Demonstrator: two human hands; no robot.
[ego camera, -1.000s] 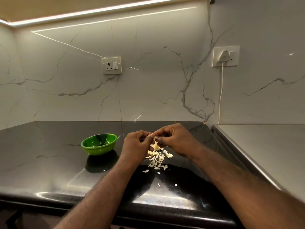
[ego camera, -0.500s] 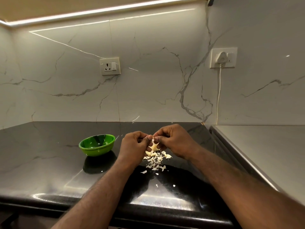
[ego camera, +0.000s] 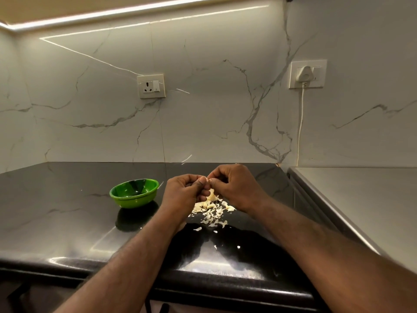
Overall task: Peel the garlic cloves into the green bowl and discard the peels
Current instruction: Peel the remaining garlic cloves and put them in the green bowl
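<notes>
Left hand, right hand unmoved, garlic clove dangling below grip.

Clove unseen between left hand and right hand

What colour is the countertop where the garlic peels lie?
The countertop is glossy black with faint pale veins; head view.

Countertop: peel pile near centre. Bowl at its 9 o'clock, apart. Left hand and right hand meet above the pile's 12 o'clock edge, a garlic piece pinched between them. Wall sockets behind: one at 11 o'clock, one at 1. Side counter at 3.
</notes>
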